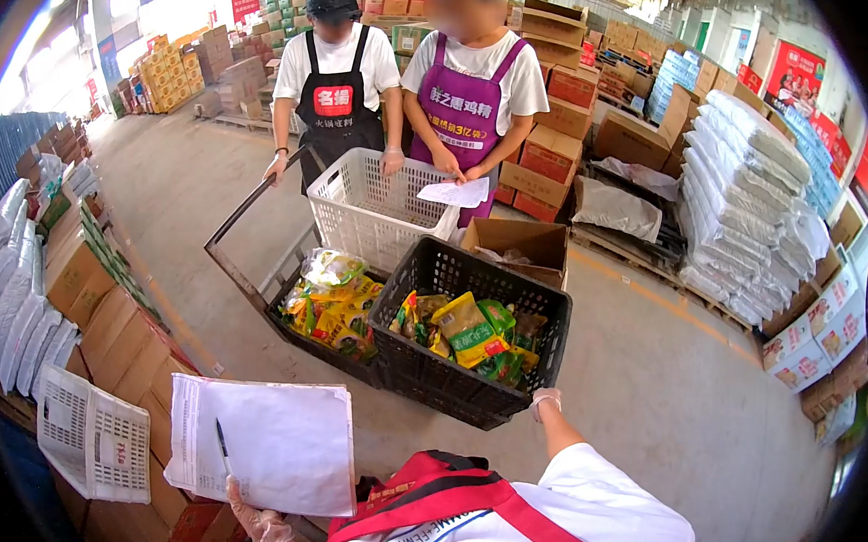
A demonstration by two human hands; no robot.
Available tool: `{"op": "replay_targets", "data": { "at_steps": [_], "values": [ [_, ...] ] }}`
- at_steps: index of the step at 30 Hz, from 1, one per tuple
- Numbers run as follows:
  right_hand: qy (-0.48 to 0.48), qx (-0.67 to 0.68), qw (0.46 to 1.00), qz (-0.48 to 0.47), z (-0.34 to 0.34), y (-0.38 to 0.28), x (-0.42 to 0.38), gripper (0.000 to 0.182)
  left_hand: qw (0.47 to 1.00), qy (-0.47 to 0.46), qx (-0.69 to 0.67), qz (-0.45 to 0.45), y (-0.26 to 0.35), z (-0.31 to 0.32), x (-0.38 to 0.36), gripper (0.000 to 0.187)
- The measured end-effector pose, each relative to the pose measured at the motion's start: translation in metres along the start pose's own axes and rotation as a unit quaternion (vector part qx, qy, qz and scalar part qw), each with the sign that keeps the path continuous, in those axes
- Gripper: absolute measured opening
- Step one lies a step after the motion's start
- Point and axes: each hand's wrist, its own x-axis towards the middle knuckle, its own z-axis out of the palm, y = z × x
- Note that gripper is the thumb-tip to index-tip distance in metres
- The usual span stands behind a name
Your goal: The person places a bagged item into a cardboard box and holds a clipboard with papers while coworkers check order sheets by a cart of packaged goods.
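Observation:
My left hand (262, 525), in a clear glove, grips the lower edge of a stack of white papers (277, 449). A dark pen (222, 439) lies on the top sheet, its lower end by my thumb. My right hand (547, 405), also gloved, is closed at the near right corner of a black plastic crate (467, 395); its fingers are partly hidden. Inside the crate lie yellow and green food packets (468, 332). To its left, a lower black crate (336, 364) holds more yellow packets (348, 311).
Two people in aprons face me across a white crate (354, 203); one holds a paper sheet (455, 192). A cart handle (229, 241) rises at left. An open carton (519, 241) stands behind the crates. Stacked white sacks (737, 199) are at right, a white basket (92, 435) at lower left.

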Motion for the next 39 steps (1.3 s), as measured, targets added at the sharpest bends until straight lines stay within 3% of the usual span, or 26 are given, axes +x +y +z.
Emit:
{"op": "replay_targets", "data": {
  "at_steps": [2, 4, 7, 10, 12, 13, 15, 17, 19, 22, 24, 25, 27, 28, 30, 31, 33, 39],
  "values": [
    [0.002, -0.058, 0.998, -0.025, -0.009, -0.002, -0.013, 0.031, 1.000, 0.006, 0.019, 0.012, 0.001, 0.009, -0.008, 0.062],
    [-0.003, -0.040, 0.999, -0.012, 0.019, -0.007, 0.033, 0.032, 0.999, 0.012, 0.039, 0.024, 0.001, 0.009, -0.008, 0.063],
    [0.004, -0.033, 0.999, 0.000, 0.017, -0.004, 0.028, 0.032, 0.998, 0.013, 0.043, 0.034, 0.000, 0.003, -0.002, 0.063],
    [0.011, -0.064, 0.998, -0.021, -0.018, -0.002, -0.024, 0.032, 0.999, -0.007, 0.039, 0.031, -0.005, 0.001, -0.010, 0.060],
    [0.004, -0.087, 0.995, -0.042, -0.020, -0.003, -0.029, 0.031, 0.939, -0.072, 0.192, 0.276, -0.021, -0.005, -0.020, 0.054],
    [-0.018, -0.030, 0.999, -0.017, -0.013, -0.004, -0.016, 0.031, 0.939, -0.071, 0.194, 0.276, -0.017, -0.008, -0.015, 0.054],
    [-0.039, 0.027, 0.999, 0.007, -0.008, -0.005, -0.010, 0.031, 0.997, -0.046, 0.020, 0.059, -0.004, -0.007, -0.004, 0.050],
    [0.020, -0.045, 0.999, -0.010, -0.009, -0.005, -0.012, 0.032, 0.998, -0.036, 0.016, 0.056, -0.003, -0.003, -0.006, 0.049],
    [0.017, -0.053, 0.998, -0.022, -0.015, -0.003, -0.020, 0.032, 0.998, -0.027, 0.012, 0.053, -0.006, -0.001, -0.012, 0.049],
    [0.020, -0.030, 0.999, -0.018, -0.009, -0.003, -0.012, 0.029, 0.987, -0.048, 0.067, 0.135, -0.008, -0.003, -0.019, 0.052],
    [0.026, 0.001, 1.000, -0.002, -0.006, -0.003, -0.005, 0.028, 0.999, -0.042, -0.019, 0.005, -0.001, -0.001, -0.015, 0.054],
    [0.028, 0.002, 1.000, -0.011, -0.004, -0.003, 0.000, 0.024, 0.999, -0.042, -0.019, 0.006, -0.003, -0.002, -0.019, 0.054],
    [0.030, 0.003, 0.999, -0.020, 0.004, -0.002, 0.015, 0.020, 0.972, -0.066, 0.137, 0.180, -0.014, 0.001, -0.033, 0.056],
    [0.002, 0.056, 0.998, 0.031, 0.013, -0.004, 0.027, 0.017, 0.972, -0.067, 0.136, 0.180, -0.017, -0.002, -0.035, 0.056],
    [-0.024, 0.109, 0.990, 0.082, 0.006, -0.003, 0.021, 0.016, 0.907, -0.164, 0.205, 0.329, -0.024, -0.009, -0.036, 0.053],
    [-0.015, 0.050, 0.998, 0.036, -0.005, -0.001, 0.005, 0.016, 0.907, -0.165, 0.203, 0.329, -0.021, -0.008, -0.031, 0.053],
    [-0.005, -0.011, 1.000, -0.011, -0.016, -0.001, -0.008, 0.018, 0.995, -0.025, 0.037, 0.091, -0.009, -0.005, -0.019, 0.053],
    [-0.008, -0.036, 0.999, -0.008, -0.021, -0.002, -0.018, 0.022, 0.998, -0.010, 0.014, 0.063, -0.006, 0.002, -0.023, 0.054]
  ]
}}
